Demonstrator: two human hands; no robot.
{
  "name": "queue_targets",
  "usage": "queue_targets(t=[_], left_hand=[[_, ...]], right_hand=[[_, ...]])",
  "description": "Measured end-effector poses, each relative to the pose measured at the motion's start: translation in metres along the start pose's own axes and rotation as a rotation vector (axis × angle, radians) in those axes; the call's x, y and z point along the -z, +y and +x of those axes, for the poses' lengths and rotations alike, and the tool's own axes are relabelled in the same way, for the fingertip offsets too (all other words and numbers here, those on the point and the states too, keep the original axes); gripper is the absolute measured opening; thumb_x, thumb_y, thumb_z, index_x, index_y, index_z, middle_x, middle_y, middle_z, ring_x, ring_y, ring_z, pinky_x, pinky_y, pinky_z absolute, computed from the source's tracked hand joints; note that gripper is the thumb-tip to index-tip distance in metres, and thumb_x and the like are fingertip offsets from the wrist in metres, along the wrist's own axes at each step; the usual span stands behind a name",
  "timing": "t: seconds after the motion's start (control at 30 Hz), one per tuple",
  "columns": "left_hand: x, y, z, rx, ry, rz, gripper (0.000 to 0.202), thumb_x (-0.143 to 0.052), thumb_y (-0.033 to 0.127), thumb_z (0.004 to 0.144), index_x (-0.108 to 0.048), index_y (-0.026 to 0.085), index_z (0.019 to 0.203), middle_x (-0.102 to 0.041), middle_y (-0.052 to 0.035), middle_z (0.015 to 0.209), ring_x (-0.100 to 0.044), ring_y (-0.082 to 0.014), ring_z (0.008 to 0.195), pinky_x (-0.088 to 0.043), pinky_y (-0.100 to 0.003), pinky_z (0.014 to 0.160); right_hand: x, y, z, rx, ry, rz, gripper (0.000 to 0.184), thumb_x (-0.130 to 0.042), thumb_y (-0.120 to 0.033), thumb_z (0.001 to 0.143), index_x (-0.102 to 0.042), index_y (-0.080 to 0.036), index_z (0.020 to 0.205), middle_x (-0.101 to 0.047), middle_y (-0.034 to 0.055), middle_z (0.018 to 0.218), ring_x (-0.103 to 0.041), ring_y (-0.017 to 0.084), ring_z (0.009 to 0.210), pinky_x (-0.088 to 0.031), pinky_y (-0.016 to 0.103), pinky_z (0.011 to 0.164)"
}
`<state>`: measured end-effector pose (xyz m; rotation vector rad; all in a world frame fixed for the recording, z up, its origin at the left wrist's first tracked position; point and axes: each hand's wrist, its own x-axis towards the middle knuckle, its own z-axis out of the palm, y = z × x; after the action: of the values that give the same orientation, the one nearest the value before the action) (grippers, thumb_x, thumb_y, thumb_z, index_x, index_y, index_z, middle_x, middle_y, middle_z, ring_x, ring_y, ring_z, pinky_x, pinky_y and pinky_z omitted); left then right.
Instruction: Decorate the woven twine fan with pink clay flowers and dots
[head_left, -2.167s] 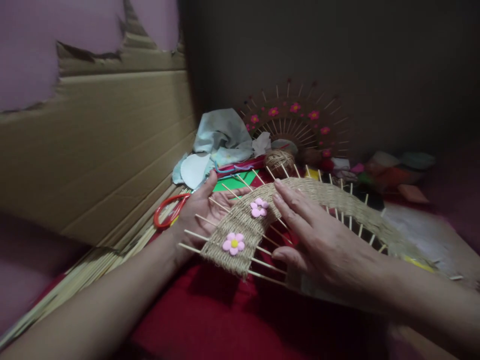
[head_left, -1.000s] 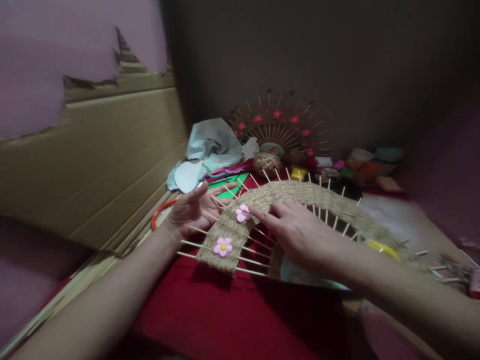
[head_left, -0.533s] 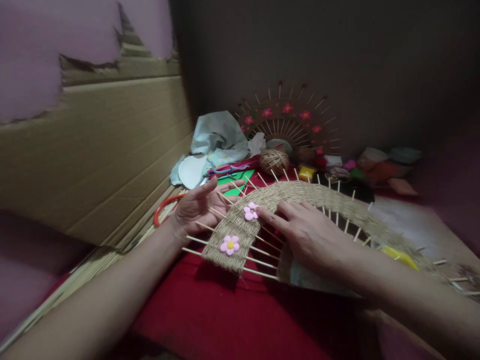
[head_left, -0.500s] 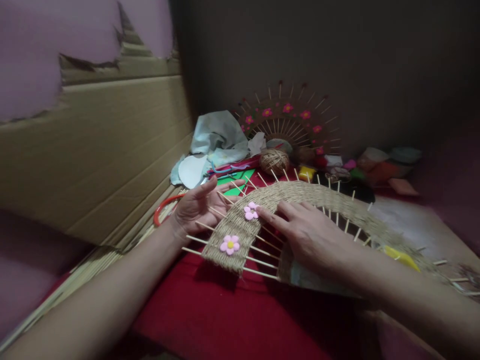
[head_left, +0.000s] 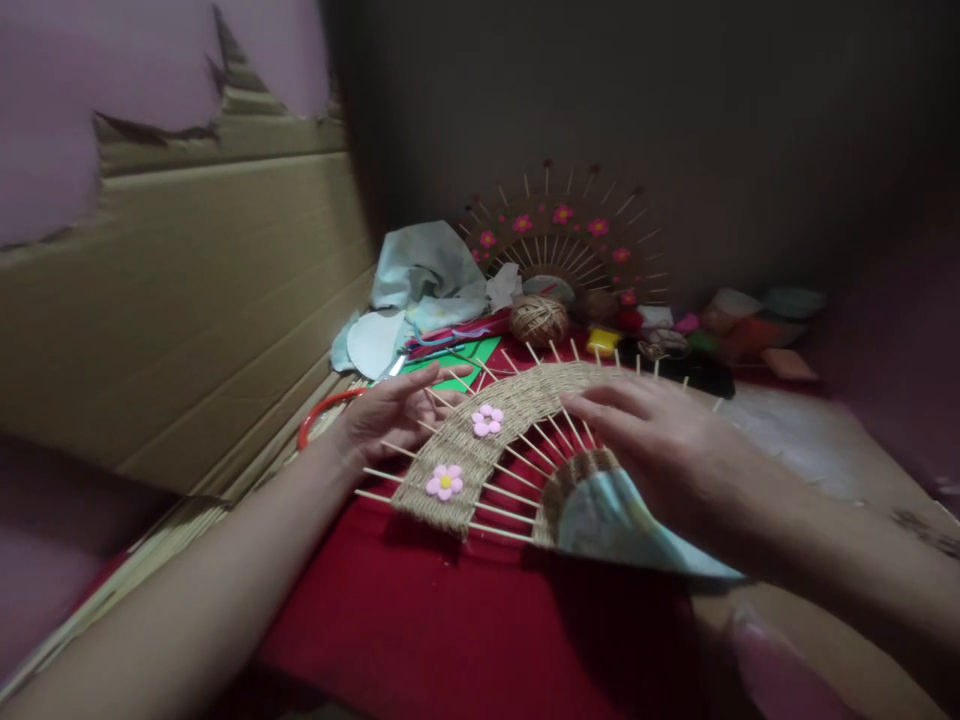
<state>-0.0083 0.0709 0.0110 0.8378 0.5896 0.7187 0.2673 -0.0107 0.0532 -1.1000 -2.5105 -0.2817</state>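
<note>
A half-round fan of woven natural fibre (head_left: 525,395) on thin wooden sticks lies over the red cloth (head_left: 420,620). On its left part sits a pink flower with a yellow centre (head_left: 445,483). Farther up the band is a second pink flower (head_left: 496,427), a ring of petals whose middle shows the weave. My left hand (head_left: 397,410) is palm up beside and partly behind the outer sticks, fingers loosely apart. My right hand (head_left: 652,420) is over the band, fingers extended, hiding the fan's right side. Pale blue printed fabric (head_left: 611,510) covers the fan's inner part.
A finished-looking fan with bright pink flowers (head_left: 562,214) stands at the back. Before it are a twine ball (head_left: 538,320), a yellow packet (head_left: 603,341), crumpled cloth (head_left: 427,265) and green sheet (head_left: 480,352). Orange-handled scissors (head_left: 315,412) lie left, beside a cardboard wall (head_left: 225,240).
My right hand has lifted off the upper pink flower and shifted right along the band. The fingers of my left hand are slightly more curled. The view has moved a little.
</note>
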Motion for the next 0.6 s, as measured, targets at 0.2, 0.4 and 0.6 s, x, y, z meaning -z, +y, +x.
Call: queue_targets(t=[0.2,0.4,0.6], left_hand=[[0.002,0.004,0.005,-0.102,0.177,0.278,0.039,-0.056,0.027,0.079,-0.054,0.013,0.115,-0.069,-0.0142,0.087,-0.067,-0.0220,0.072,-0.054,-0.028,0.062],[0.006,-0.003,0.011,-0.346,0.405,0.719,0.042,-0.068,0.024,0.071,-0.060,0.021,0.112,-0.069,-0.0037,0.098,-0.061,-0.0214,0.097,-0.053,-0.024,0.076],[-0.003,-0.009,0.007,-0.633,0.503,1.181,0.022,-0.063,0.029,0.077,-0.067,0.028,0.099,-0.066,0.0096,0.099,-0.057,-0.0176,0.097,-0.046,-0.026,0.091]], right_hand=[[0.036,0.004,-0.034,-0.166,0.042,0.005,0.026,-0.044,-0.017,0.087,-0.063,-0.021,0.104,-0.065,0.0100,0.099,-0.060,0.022,0.083,-0.048,0.038,0.070],[0.052,0.008,-0.085,-0.306,0.075,0.068,0.018,-0.048,-0.017,0.087,-0.062,-0.020,0.097,-0.064,0.0089,0.099,-0.061,0.019,0.087,-0.049,0.032,0.071],[0.039,0.027,-0.116,-0.505,-0.052,-0.075,0.030,-0.048,-0.028,0.086,-0.058,-0.013,0.110,-0.064,0.0137,0.098,-0.061,0.024,0.082,-0.050,0.038,0.066]])
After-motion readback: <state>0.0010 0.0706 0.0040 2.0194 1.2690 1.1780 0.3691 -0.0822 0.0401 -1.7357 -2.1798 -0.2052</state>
